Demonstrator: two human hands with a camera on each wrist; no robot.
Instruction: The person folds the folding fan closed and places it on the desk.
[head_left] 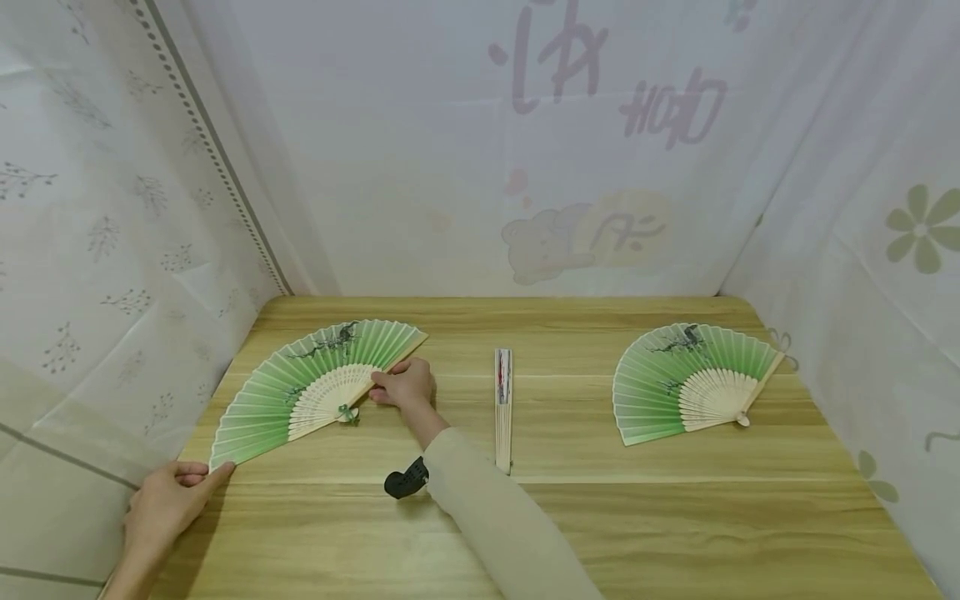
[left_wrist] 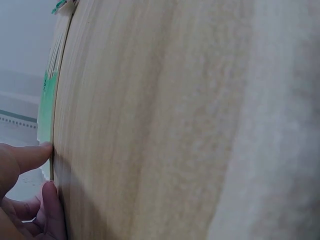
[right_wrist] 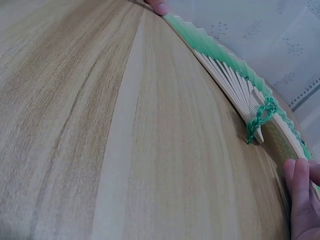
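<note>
Nearest, the left hand [head_left: 168, 508] pinches the near-left corner of a spread green pleated fan [head_left: 273, 387] with pale slatted ribs, left on the wood-grain table [head_left: 675, 533]; farther, the right hand [head_left: 407, 385] pinches its right edge. Uneven pulling might tear pleats.

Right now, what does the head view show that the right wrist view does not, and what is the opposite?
Only the head view: the folded fan near the middle, the other open green fan to its right, and a black object beside the sleeve.

Only the right wrist view: the held green fan from low down, almost edge-on, with the loops of its green cord plain.

Both: that fan and cord on the wooden table, the left grip and right grip at its edges.
</note>
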